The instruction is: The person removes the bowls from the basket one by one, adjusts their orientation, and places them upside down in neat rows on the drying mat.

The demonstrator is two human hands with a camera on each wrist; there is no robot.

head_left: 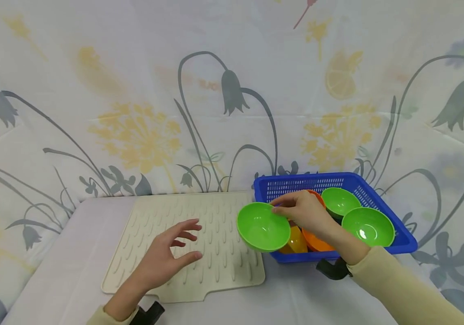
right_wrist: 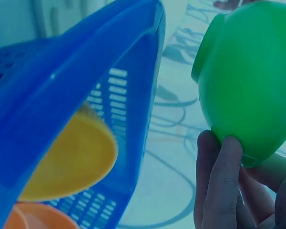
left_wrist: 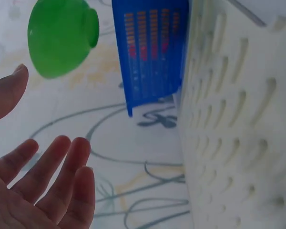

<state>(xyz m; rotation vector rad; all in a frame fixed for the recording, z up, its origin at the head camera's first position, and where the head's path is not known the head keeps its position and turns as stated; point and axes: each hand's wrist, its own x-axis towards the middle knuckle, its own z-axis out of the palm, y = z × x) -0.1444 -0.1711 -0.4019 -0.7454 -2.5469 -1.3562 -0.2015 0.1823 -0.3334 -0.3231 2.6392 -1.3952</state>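
The right hand [head_left: 306, 213] pinches a green bowl [head_left: 261, 229] by its rim. The left hand [head_left: 164, 259], fingers loosely extended, hovers over the cream mat [head_left: 227, 275].

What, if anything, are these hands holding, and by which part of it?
The right hand pinches a green bowl by its rim; the left hand holds nothing.

Head view: looks forward and down from above, farthest off, spanning the cream mat [head_left: 220, 257] and blue basket [head_left: 408, 243]. Left wrist view: turned sideways, close at the left hand [head_left: 160, 261], faces across the mat. Right wrist view: sideways, close beside the basket. All share the green bowl [head_left: 263, 227].
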